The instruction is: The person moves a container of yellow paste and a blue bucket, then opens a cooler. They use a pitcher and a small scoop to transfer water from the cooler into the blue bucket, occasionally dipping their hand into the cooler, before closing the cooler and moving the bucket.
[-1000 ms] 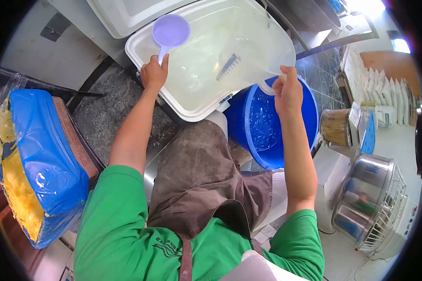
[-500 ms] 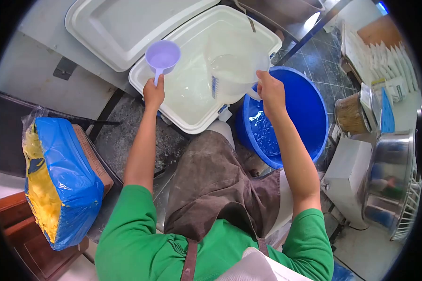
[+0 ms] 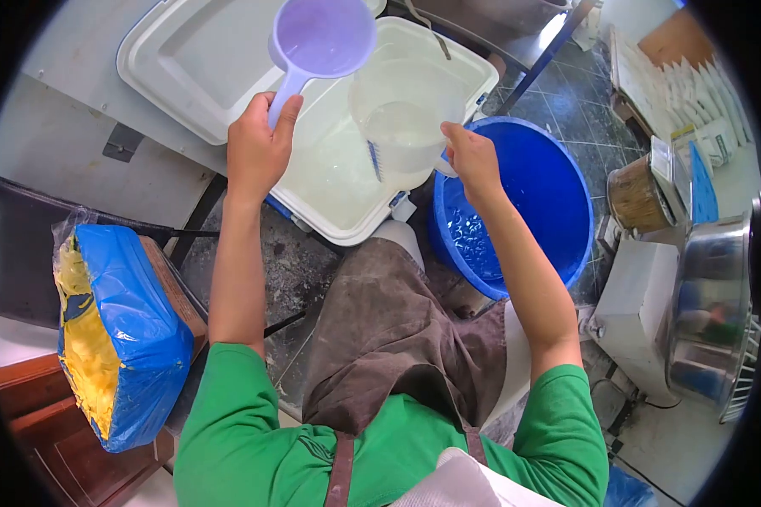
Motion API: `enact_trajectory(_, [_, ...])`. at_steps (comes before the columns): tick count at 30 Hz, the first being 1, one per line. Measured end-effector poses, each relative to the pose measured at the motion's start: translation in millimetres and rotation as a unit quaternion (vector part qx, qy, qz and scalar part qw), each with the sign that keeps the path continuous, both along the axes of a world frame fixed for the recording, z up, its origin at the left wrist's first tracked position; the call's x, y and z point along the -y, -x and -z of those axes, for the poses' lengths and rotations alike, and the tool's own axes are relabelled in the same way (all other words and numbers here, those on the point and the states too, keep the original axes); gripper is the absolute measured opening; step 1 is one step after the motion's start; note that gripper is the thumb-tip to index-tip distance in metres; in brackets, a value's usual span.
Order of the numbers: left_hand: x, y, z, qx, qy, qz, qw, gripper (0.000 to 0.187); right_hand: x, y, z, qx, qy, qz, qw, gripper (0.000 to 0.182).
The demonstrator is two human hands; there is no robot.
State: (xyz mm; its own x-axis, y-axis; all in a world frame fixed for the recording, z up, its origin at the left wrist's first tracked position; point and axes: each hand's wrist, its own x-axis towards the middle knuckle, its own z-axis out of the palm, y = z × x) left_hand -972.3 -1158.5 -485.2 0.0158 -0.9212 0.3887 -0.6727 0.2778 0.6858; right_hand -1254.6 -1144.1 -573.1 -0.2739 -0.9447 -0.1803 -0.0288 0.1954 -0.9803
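A purple scoop (image 3: 325,38) is raised above the left part of an open white cooler (image 3: 334,198), its handle gripped by my left hand (image 3: 260,145). My right hand (image 3: 473,160) is closed on the handle of a large clear measuring pitcher (image 3: 406,110), which is over the cooler's right part. Pale liquid shows in the cooler, and the pitcher seems to hold some liquid too. Just right of the cooler, under my right forearm, stands a blue tub (image 3: 537,194) with rippling liquid at its bottom.
The cooler's white lid (image 3: 177,76) lies open behind it. At the left is a box in blue plastic (image 3: 148,313) with yellow contents. A steel bowl (image 3: 706,321), a wooden-sided container (image 3: 638,198) and white packets (image 3: 693,97) are on the right. A dark metal leg (image 3: 550,59) stands behind the tub.
My left hand has lifted the scoop up, closer to the camera. My right hand and the pitcher have shifted slightly left. More ripples and bubbles show in the blue tub.
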Motion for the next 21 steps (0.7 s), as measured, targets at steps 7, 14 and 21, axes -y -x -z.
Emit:
enact_trajectory(7, [-4.5, 21.4, -19.1, 0.141, 0.069, 0.05, 0.986, 0.035, 1.4, 1.8, 6.5, 0.003, 0.015, -0.002, 1.0, 0.042])
enact_trajectory(14, [-9.4, 26.8, -16.1, 0.245, 0.111, 0.1, 0.958, 0.029, -1.1, 1.0, 3.5, 0.007, 0.02, -0.004, 1.0, 0.043])
enact_trajectory(21, [-22.4, 25.2, -7.8, 0.292, 0.138, 0.132, 0.937, 0.023, -1.9, -0.2, 2.9, 0.018, 0.014, -0.005, 1.0, 0.041])
